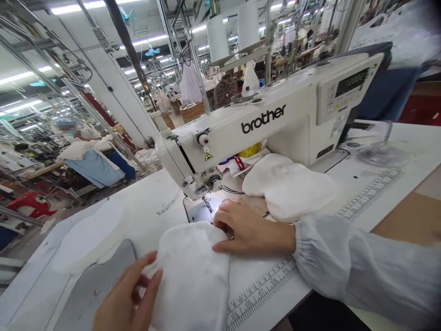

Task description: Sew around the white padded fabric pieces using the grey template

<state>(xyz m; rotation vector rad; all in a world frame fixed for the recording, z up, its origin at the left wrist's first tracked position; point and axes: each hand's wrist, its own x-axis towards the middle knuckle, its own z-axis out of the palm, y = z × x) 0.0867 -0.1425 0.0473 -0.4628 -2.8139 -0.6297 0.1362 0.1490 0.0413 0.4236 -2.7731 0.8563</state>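
A white padded fabric piece [193, 276] lies on the machine bed just in front of the presser foot [207, 204]. My left hand [129, 294] pinches its left edge between thumb and fingers. At its upper right corner, my right hand [246, 227] has curled fingers and a thumb on the cloth, close beside the needle area. The white Brother sewing machine [234, 126] stands over the work with its lamp lit. Behind my right wrist rests another white fabric piece [289, 186] of curved outline.
A grey template [99, 285] and a white flat shape [89, 239] lie to the left. A printed ruler [263, 289] runs along the table's front edge. Under the machine arm sits a yellow item [250, 150]. Thread cones [217, 39] stand above. A person [70, 128] works farther off.
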